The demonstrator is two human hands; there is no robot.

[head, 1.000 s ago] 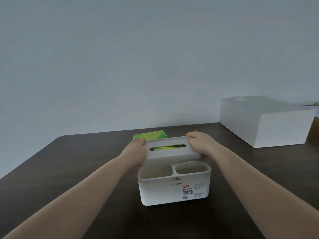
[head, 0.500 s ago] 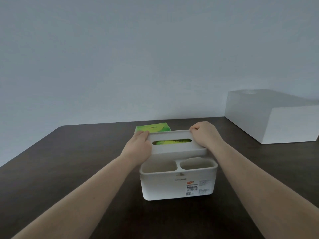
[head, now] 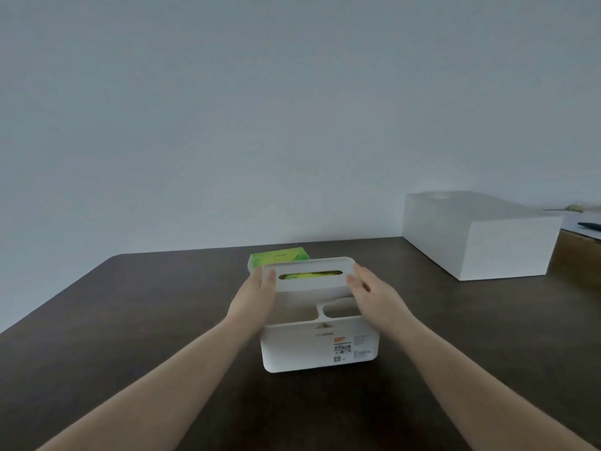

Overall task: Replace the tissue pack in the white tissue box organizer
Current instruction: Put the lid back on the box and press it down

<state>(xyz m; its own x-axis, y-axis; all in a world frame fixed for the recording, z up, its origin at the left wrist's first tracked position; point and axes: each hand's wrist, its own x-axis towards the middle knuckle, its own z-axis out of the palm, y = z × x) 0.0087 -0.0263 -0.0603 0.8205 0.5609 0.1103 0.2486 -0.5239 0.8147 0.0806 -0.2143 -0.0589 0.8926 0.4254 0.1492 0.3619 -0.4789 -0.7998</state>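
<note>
The white tissue box organizer (head: 320, 351) stands on the dark table, front label towards me. Its slotted white lid (head: 309, 275) lies over the rear compartment, and a green tissue pack (head: 310, 275) shows through the slot. Behind the organizer, a second green tissue pack (head: 276, 259) lies flat on the table. My left hand (head: 257, 294) is at the lid's left end, thumb on top of the lid. At the lid's right end is my right hand (head: 370, 292), fingers stretched out and spread against it. The two front compartments hold nothing that I can see.
A large white box (head: 478, 236) stands at the back right of the table (head: 130, 320). Beyond it, at the far right edge, lies a lighter surface with a dark object (head: 588, 226). A plain wall rises behind the table.
Both hands have loosened from curled grips on the lid's ends to flatter, stretched fingers. The lid has stayed over the rear compartment. The view has shifted slightly.
</note>
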